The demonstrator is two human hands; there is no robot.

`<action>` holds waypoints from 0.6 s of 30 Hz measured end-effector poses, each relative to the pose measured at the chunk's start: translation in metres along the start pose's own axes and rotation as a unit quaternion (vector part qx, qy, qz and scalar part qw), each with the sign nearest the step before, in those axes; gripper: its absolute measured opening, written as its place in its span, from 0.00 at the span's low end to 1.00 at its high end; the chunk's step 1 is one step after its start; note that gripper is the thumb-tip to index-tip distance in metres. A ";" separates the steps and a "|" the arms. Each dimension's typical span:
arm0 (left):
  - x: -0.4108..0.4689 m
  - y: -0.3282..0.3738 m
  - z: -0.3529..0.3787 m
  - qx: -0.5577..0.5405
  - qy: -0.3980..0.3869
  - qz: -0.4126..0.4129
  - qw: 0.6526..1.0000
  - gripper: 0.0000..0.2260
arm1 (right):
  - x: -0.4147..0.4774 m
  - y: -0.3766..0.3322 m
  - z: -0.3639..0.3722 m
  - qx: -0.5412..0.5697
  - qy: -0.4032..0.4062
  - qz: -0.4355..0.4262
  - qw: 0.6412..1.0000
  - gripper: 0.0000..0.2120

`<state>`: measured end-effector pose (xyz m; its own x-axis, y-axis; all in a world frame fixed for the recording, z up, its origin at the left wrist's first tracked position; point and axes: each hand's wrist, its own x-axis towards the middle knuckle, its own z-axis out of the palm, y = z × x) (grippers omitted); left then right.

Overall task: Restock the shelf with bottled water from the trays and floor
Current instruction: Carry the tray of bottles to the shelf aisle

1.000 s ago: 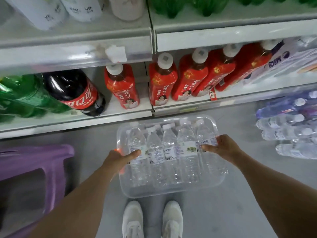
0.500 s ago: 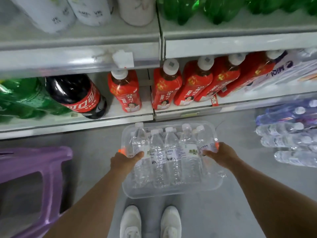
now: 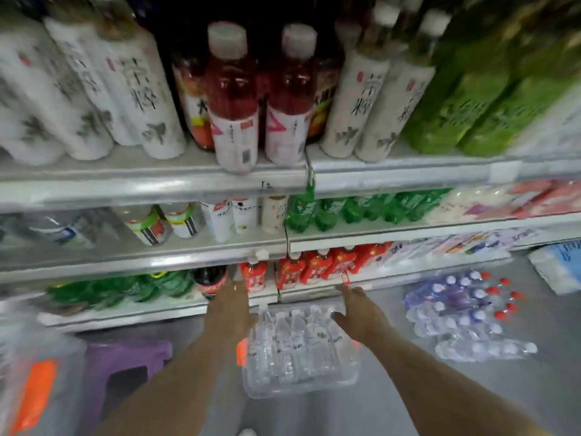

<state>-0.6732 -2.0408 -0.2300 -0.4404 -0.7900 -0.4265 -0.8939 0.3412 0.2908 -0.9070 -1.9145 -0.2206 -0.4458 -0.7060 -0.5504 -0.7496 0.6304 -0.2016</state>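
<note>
Stands before a stocked drinks shelf (image 3: pixel 157 313) and looks down along two bare forearms. Holds both hands out to a clear plastic tray (image 3: pixel 301 388), low in front of the bottom shelf board. Keeps the left hand (image 3: pixel 231 309) at the tray's far left corner, back of the hand up; too blurred to call open or closed. Stretches the right hand (image 3: pixel 358 313) over the far right corner, fingers straight and pointing at the shelf, thumb spread toward the bottles, curled round nothing. Tray either lifted or resting on the grey floor: impossible to tell.

In the tray, a row of small water bottles (image 3: pixel 292 338) lying side by side, white caps toward the shelf, with an orange tab (image 3: pixel 242 350) at the left wall.

On the bottom shelf just beyond the hands, red tea bottles (image 3: pixel 314 269) and a dark cola bottle (image 3: pixel 210 281). On the floor to the right, wrapped packs of water (image 3: pixel 456 313). To the left, a purple stool (image 3: pixel 125 363).
</note>
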 end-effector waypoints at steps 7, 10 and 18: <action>-0.135 0.041 -0.192 -0.024 0.143 0.093 0.985 0.33 | -0.157 -0.099 -0.152 0.010 0.138 -0.114 0.984 0.31; -0.207 0.054 -0.252 -0.028 0.207 0.089 0.974 0.30 | -0.228 -0.129 -0.197 0.036 0.190 -0.154 0.969 0.31; -0.417 0.058 -0.309 -0.068 0.358 0.090 0.927 0.27 | -0.430 -0.155 -0.228 0.078 0.301 -0.300 0.902 0.30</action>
<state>-0.5153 -1.8491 0.2292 -0.3692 -0.8785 0.3030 -0.7709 0.4717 0.4281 -0.7102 -1.7823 0.2320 -0.2031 -0.9525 0.2268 -0.8873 0.0811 -0.4540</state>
